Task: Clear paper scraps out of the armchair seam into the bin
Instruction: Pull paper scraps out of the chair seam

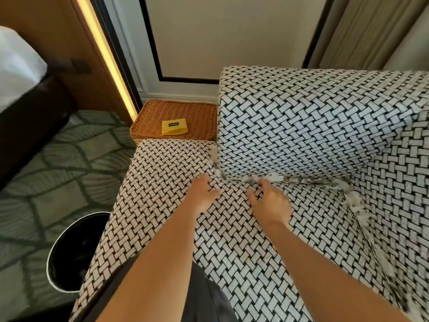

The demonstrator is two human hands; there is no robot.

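An armchair point(243, 240) covered in black-and-white woven-pattern fabric fills the middle and right. White paper scraps point(274, 177) line the seam under the back cushion, and more scraps point(354, 201) sit in the right-hand seam. My left hand point(203, 194) lies on the seat with relaxed fingers, just short of the seam. My right hand point(269, 201) reaches toward the seam, its fingertips close to the scraps and holding nothing. A round black bin point(72, 249) with a pale rim stands on the floor left of the seat.
A wicker basket point(148, 119) holding a small yellow packet point(173, 127) sits behind the left armrest. Green patterned carpet point(58, 159) covers the floor. A bed point(21, 84) with white linen is at the far left, and curtains point(371, 31) hang at the upper right.
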